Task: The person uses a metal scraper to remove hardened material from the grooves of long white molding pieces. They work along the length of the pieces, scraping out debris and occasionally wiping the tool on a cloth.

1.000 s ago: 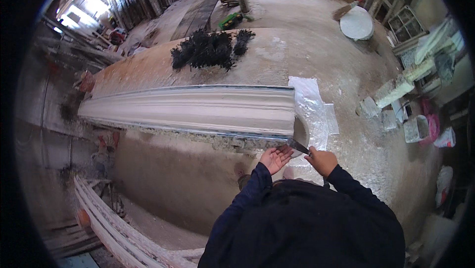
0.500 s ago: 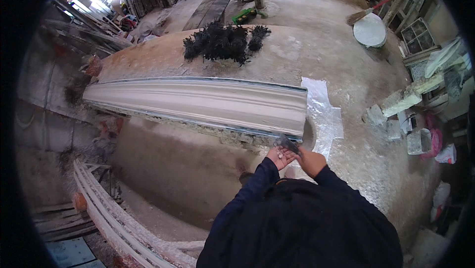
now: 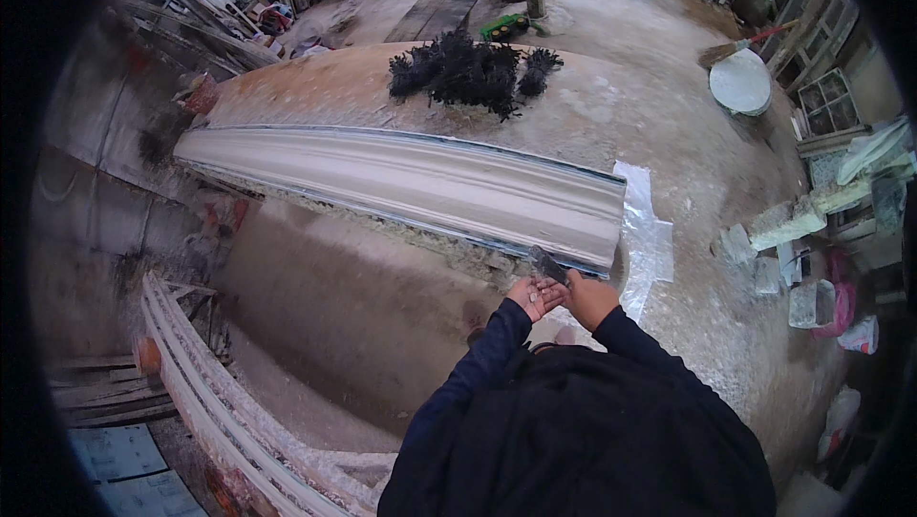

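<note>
My left hand (image 3: 541,297) is turned palm up with its fingers stretched out, and small whitish bits lie on it. Close against its fingertips, my right hand (image 3: 591,300) is closed round a dark, flat-bladed scraper (image 3: 548,265). The blade points up and left, near the front edge of a long off-white moulding (image 3: 411,178). That moulding has lengthwise ridges and dark strips along both long edges. Whether the blade touches it I cannot tell.
Black fibrous clumps (image 3: 478,73) lie beyond the moulding. Shiny plastic sheeting (image 3: 650,231) is at its right end. A curved wooden frame (image 3: 196,383) stands at lower left. Right of me are a white round lid-like disc (image 3: 740,83), a broom (image 3: 723,54) and a clear tub (image 3: 812,304).
The view has turned slightly, so the moulding's right end sits farther right and lower. The scraper's blade now stands out more clearly above my left hand. Both hands remain together.
</note>
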`<state>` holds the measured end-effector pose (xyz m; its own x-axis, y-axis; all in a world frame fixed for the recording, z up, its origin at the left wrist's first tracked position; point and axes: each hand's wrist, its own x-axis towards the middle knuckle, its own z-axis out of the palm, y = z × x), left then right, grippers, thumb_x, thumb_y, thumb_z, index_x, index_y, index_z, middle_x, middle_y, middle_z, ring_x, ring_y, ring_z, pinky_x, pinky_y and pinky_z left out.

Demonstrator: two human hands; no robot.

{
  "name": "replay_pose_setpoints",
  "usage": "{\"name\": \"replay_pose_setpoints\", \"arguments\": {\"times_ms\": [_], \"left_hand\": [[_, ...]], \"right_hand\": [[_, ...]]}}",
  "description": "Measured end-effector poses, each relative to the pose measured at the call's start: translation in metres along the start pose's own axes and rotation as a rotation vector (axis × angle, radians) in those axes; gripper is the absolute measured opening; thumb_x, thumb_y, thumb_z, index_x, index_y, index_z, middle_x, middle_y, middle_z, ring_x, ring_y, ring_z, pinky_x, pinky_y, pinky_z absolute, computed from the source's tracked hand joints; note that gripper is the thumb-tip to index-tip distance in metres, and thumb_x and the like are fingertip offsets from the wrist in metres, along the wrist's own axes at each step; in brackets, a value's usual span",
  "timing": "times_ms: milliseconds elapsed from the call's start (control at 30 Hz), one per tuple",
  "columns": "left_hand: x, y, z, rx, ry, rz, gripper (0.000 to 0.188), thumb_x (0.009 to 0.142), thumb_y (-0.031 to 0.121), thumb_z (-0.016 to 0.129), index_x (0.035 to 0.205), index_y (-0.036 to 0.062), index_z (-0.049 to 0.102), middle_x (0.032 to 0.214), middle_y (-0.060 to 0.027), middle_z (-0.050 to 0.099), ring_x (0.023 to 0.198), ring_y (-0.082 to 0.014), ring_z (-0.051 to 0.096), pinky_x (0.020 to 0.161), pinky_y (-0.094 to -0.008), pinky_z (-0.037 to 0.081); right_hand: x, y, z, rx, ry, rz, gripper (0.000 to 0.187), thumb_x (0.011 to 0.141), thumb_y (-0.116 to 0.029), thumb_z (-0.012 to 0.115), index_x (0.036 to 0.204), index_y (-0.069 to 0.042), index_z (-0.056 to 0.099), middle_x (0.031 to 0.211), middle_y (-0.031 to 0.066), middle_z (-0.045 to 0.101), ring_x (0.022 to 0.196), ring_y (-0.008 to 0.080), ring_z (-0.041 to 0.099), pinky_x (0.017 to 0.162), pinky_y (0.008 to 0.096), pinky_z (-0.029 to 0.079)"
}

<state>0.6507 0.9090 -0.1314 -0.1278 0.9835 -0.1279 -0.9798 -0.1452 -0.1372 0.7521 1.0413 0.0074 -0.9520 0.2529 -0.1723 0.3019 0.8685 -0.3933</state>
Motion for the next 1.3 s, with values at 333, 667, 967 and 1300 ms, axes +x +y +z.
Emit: {"name": "replay_pose_setpoints", "arguments": {"times_ms": [333,667,967,1300], "left_hand": [[-0.017,0.023,0.032,0.179,0.558,0.164,0.035,0.085,0.022,0.033,0.095,-0.0082,0.049,0.106,-0.0297,0.052,0.102,-0.0386,0.053,0.089,-0.0483,0.044],[-0.030,0.044,0.042,0.345,0.578,0.089,0.042,0.085,0.025,0.031,0.099,-0.0103,0.049,0.106,-0.0295,0.053,0.101,-0.0378,0.055,0.088,-0.0466,0.045],[-0.047,0.072,0.036,0.288,0.653,0.189,0.043,0.085,0.024,0.034,0.105,-0.0122,0.044,0.110,-0.0303,0.050,0.103,-0.0407,0.052,0.089,-0.0484,0.043],[-0.063,0.090,0.028,0.094,0.683,0.495,0.038,0.084,0.025,0.035,0.097,-0.0074,0.049,0.094,-0.0216,0.054,0.093,-0.0384,0.053,0.086,-0.0518,0.043]], "right_hand": [[-0.015,0.018,-0.015,-0.047,-0.070,0.022,0.029,0.083,-0.033,0.051,0.094,-0.007,0.048,0.066,0.0168,0.060,0.062,0.0345,0.060,0.053,0.0458,0.046],[0.002,-0.009,-0.018,-0.023,-0.167,0.043,0.032,0.085,-0.035,0.048,0.092,-0.004,0.046,0.068,0.0194,0.061,0.065,0.0365,0.060,0.056,0.0463,0.046],[0.051,-0.049,0.012,0.013,-0.100,-0.077,0.029,0.084,-0.032,0.050,0.091,-0.004,0.047,0.066,0.0184,0.060,0.065,0.0362,0.060,0.057,0.0464,0.047],[0.078,-0.079,0.026,0.009,-0.127,-0.093,0.032,0.085,-0.036,0.048,0.090,-0.005,0.047,0.068,0.0203,0.060,0.066,0.0365,0.060,0.057,0.0477,0.045]]}}
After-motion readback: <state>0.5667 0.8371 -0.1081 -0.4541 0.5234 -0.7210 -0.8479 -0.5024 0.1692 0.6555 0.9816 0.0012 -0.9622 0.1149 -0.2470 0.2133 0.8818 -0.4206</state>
